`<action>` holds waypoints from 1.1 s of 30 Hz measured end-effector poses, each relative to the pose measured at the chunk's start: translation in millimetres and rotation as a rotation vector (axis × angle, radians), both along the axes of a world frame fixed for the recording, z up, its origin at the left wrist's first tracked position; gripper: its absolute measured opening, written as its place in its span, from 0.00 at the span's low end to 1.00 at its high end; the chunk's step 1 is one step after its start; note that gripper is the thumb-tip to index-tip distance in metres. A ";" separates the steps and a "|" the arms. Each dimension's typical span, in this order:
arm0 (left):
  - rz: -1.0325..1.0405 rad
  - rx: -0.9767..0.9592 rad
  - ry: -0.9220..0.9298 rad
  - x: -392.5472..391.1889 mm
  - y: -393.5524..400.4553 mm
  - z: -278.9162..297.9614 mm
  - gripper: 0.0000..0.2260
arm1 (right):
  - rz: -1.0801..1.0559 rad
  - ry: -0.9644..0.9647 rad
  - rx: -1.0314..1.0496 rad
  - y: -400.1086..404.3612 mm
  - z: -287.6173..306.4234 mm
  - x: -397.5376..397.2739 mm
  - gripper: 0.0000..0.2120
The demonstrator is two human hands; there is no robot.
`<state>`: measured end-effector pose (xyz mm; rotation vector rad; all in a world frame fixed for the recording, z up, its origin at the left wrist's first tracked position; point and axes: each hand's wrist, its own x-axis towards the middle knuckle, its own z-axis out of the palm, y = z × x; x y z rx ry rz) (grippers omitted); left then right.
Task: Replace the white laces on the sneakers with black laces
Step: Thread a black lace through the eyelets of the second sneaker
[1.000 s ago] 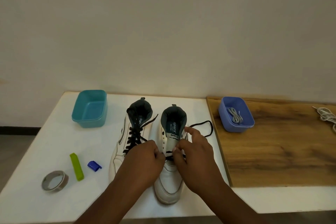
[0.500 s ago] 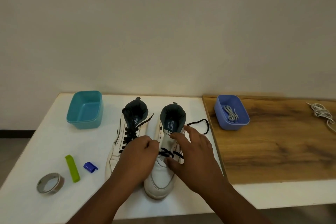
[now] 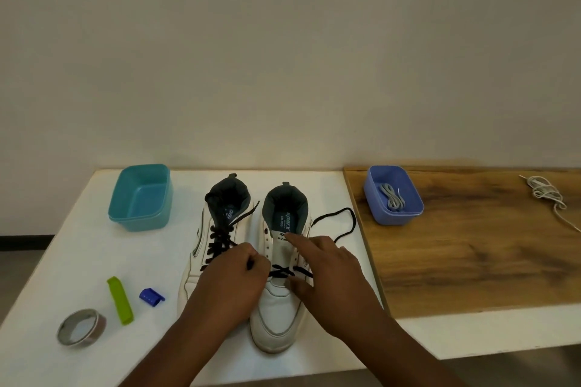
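On the left of the white table (image 3: 78, 261) stands a teal tub (image 3: 140, 198) — nothing shows inside it. The left sneaker (image 3: 217, 245) already carries black lace up most of its eyelets. The right sneaker (image 3: 279, 292) has only one black crossing low down, so the step in hand seems to be lacing this second shoe. The left hand (image 3: 229, 283) is curled and pinches the black lace (image 3: 283, 272) at the left eyelets; the right hand (image 3: 327, 273) is spread, forefinger on the tongue. Next, I judge, the loose lace end lying to the right must be taken and threaded through the next eyelet. The blue tub (image 3: 394, 198) on the wooden board (image 3: 471, 261) holds a grey-white lace bundle (image 3: 391, 198).
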<state>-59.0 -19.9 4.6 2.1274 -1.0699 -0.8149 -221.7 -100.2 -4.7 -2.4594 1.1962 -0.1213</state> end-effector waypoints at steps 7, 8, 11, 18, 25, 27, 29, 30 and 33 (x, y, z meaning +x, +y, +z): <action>0.047 0.003 0.078 7.2 -4.4 -5.6 0.13 | 0.051 0.082 0.023 -4.8 -7.0 -2.2 0.42; 0.045 0.008 0.063 7.9 -3.4 -5.6 0.13 | 0.055 0.059 0.055 -4.2 -7.7 -2.1 0.42; 0.028 0.001 -0.059 6.0 1.0 -4.1 0.16 | 0.010 0.029 0.073 -3.0 1.6 -5.0 0.45; 0.029 -0.118 -0.585 -1.1 6.5 -1.1 0.14 | -0.433 -0.499 -0.609 -26.7 53.6 -34.7 0.06; 0.001 -0.301 0.336 -29.4 -2.0 25.1 0.18 | -0.178 -0.884 -0.118 -2.0 50.5 -9.5 0.06; 0.109 -0.175 0.605 -29.0 -5.0 32.0 0.23 | 0.118 -0.759 -0.187 5.4 51.5 -6.6 0.09; 0.116 -0.086 0.815 -19.9 -3.8 35.8 0.28 | 0.415 -0.631 -0.063 12.9 53.7 -4.0 0.12; 0.087 -0.043 0.909 -15.7 -1.9 38.0 0.27 | 0.521 -0.550 0.009 16.2 54.1 -2.9 0.13; -0.005 -0.023 0.937 -10.7 0.7 34.4 0.20 | 0.621 -0.398 0.127 20.4 51.5 -3.2 0.16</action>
